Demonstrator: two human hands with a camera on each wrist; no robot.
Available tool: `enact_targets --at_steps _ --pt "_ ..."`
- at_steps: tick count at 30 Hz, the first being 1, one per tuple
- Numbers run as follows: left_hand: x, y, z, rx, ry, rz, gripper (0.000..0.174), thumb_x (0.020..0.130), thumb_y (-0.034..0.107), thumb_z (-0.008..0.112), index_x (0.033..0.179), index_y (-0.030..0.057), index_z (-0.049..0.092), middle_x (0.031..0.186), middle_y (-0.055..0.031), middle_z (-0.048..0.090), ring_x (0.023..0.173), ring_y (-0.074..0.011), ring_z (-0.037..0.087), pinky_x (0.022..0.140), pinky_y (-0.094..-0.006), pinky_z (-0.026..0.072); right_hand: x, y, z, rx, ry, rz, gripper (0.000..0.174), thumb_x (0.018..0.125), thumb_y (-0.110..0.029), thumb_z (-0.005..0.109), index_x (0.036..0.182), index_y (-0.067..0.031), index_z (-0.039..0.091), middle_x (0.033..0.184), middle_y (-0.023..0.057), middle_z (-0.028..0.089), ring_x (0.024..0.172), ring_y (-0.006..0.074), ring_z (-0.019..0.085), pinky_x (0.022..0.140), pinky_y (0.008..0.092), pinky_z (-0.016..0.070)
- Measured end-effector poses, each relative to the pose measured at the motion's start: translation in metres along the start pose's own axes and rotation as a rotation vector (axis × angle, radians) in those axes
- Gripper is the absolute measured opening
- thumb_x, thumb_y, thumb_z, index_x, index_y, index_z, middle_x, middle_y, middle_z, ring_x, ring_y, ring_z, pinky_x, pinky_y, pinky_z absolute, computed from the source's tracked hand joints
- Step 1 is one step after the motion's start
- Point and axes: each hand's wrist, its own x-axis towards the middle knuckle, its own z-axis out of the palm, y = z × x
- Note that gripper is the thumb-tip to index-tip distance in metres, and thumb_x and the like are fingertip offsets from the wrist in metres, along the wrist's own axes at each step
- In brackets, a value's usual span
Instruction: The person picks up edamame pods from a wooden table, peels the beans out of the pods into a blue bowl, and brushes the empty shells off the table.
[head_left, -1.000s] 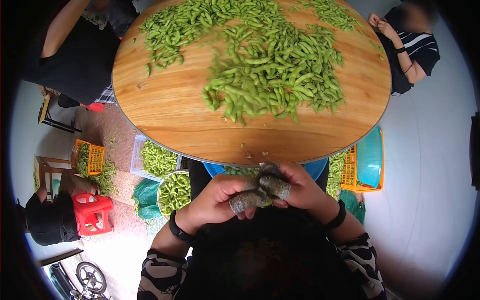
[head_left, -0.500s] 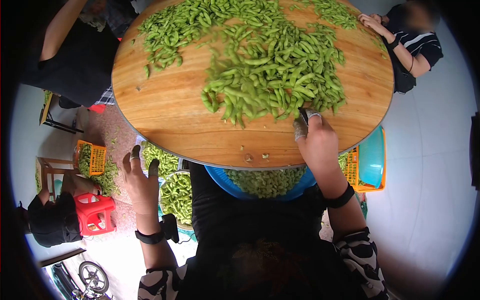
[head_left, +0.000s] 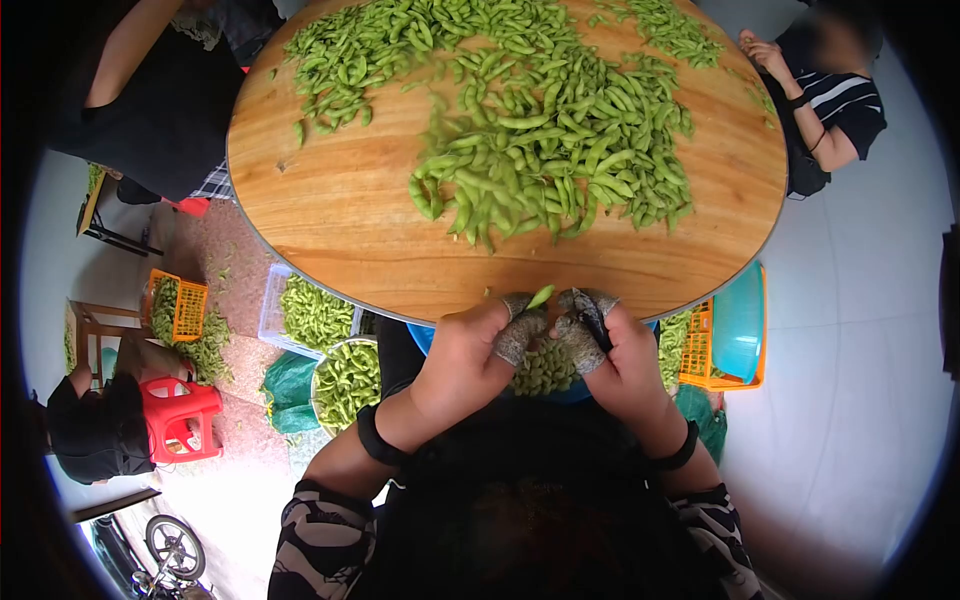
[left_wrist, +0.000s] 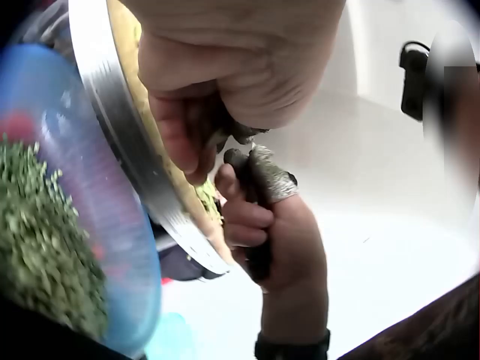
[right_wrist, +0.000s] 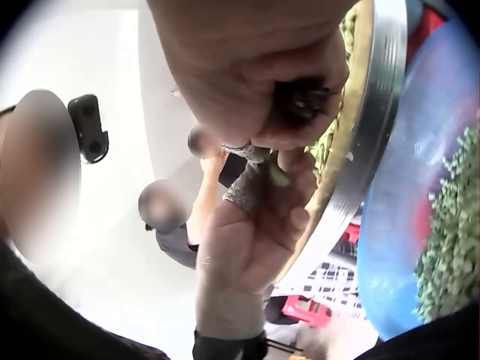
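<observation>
Over the near table edge, my left hand (head_left: 462, 362) pinches a green soybean pod (head_left: 541, 297) between thumb and fingers, its tip sticking up. Close beside it, my right hand (head_left: 628, 368) curls round a dark slim tool (left_wrist: 259, 259), seen lying along its palm in the left wrist view; its kind is hidden by the fingers. Grey, worn covers wrap the thumbs and some fingertips of both hands. Below the hands, a blue basin (right_wrist: 390, 247) holds shelled green beans (right_wrist: 454, 232). Ahead, a large heap of pods (head_left: 560, 130) lies on the round wooden table (head_left: 340, 220).
A pale crate (head_left: 270, 325) and a round basket of pods (head_left: 348, 385) stand left of my legs. An orange crate (head_left: 700, 345) with a teal basket (head_left: 738, 325) is at right. Other people sit around the table. A red stool (head_left: 180, 420) stands further left.
Half a second ago my right hand was at the pod heap and my left hung apart at the left. Both have come together at the table edge, a pod now in the left.
</observation>
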Motion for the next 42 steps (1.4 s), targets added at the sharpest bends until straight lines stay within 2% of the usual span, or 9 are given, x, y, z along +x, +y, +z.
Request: enact_targets --at_steps 2,12,21,27,30,32,36,39,42 --pt "-0.003 0.001 -0.004 0.085 0.013 0.101 0.022 0.087 -0.001 0.064 0.109 0.0006 0.063 0.096 -0.0053 0.069 0.087 -0.0098 0.063 0.077 -0.0254 0.0516 0.005 0.003 0.002 -0.018 -0.032 -0.063 0.031 0.081 -0.004 0.065 0.111 0.0017 0.058 0.091 0.015 0.066 0.082 0.0258 0.066 0.074 0.0316 0.0505" --pt "-0.01 -0.015 -0.004 -0.358 0.014 -0.03 0.019 0.082 0.002 0.07 0.101 0.003 0.067 0.092 -0.0043 0.07 0.083 -0.0119 0.066 0.075 -0.0278 0.0529 0.001 -0.012 -0.002 0.228 -0.34 0.123 0.026 0.087 -0.004 0.058 0.113 0.001 0.056 0.085 0.01 0.065 0.076 0.0168 0.063 0.071 0.0301 0.0495" --pt "-0.012 -0.009 -0.008 0.403 0.07 0.324 0.02 0.082 0.005 0.072 0.101 0.0032 0.064 0.089 -0.0077 0.069 0.077 -0.0167 0.068 0.063 -0.0318 0.0537 0.004 -0.01 0.0 0.431 -0.459 0.384 0.031 0.094 -0.008 0.047 0.125 -0.0058 0.05 0.075 0.0006 0.056 0.058 0.0083 0.049 0.053 0.0228 0.0401" --pt "-0.017 -0.02 -0.029 -0.96 -0.395 -0.375 0.016 0.087 0.011 0.07 0.099 0.0016 0.065 0.089 -0.0057 0.068 0.077 -0.014 0.067 0.058 -0.0302 0.0526 0.007 -0.005 -0.009 1.357 -0.789 0.796 0.028 0.098 -0.012 0.044 0.125 -0.0152 0.05 0.072 -0.0035 0.048 0.052 0.002 0.035 0.045 0.0186 0.0289" --pt "-0.015 -0.011 -0.023 -0.757 -0.28 -0.353 0.015 0.083 0.007 0.07 0.096 0.0016 0.065 0.089 -0.0094 0.068 0.074 -0.0183 0.068 0.057 -0.0306 0.053 0.009 -0.021 -0.014 1.054 -0.58 0.845 0.026 0.097 -0.011 0.044 0.123 -0.0129 0.05 0.074 -0.002 0.049 0.052 0.0032 0.035 0.045 0.0198 0.0303" --pt "-0.01 -0.004 -0.02 0.599 -0.059 0.393 0.017 0.076 0.001 0.069 0.092 0.0024 0.064 0.086 -0.013 0.068 0.069 -0.0244 0.066 0.055 -0.0323 0.0524 0.006 -0.021 -0.009 0.933 -0.553 0.808 0.028 0.097 -0.01 0.044 0.124 -0.0119 0.049 0.075 -0.0013 0.05 0.052 0.0037 0.035 0.045 0.0204 0.0308" --pt "-0.008 0.0 -0.011 0.778 0.079 0.558 0.02 0.07 0.001 0.068 0.09 0.0019 0.063 0.084 -0.0155 0.066 0.068 -0.0299 0.064 0.055 -0.0351 0.0514 0.001 -0.022 -0.004 0.748 -0.44 0.645 0.032 0.095 -0.006 0.042 0.126 -0.0094 0.047 0.076 0.0001 0.05 0.053 0.0052 0.036 0.046 0.0222 0.0315" --pt "-0.011 -0.001 -0.009 0.562 0.075 0.43 0.017 0.078 0.012 0.072 0.088 0.0016 0.063 0.074 -0.0114 0.063 0.063 -0.0254 0.063 0.054 -0.0334 0.0492 -0.002 -0.017 -0.008 0.774 -0.481 0.603 0.034 0.095 -0.005 0.042 0.129 -0.0099 0.047 0.077 0.0001 0.051 0.053 0.0048 0.037 0.045 0.0214 0.0318" --pt "-0.019 -0.004 -0.014 -0.461 -0.255 -0.135 0.01 0.087 0.006 0.061 0.095 -0.0014 0.06 0.083 -0.0056 0.063 0.064 -0.0151 0.058 0.059 -0.0261 0.0473 0.0 -0.017 -0.016 0.918 -0.515 0.701 0.035 0.095 -0.005 0.044 0.13 -0.0102 0.047 0.076 -0.0006 0.051 0.053 0.0043 0.038 0.045 0.0207 0.0322"
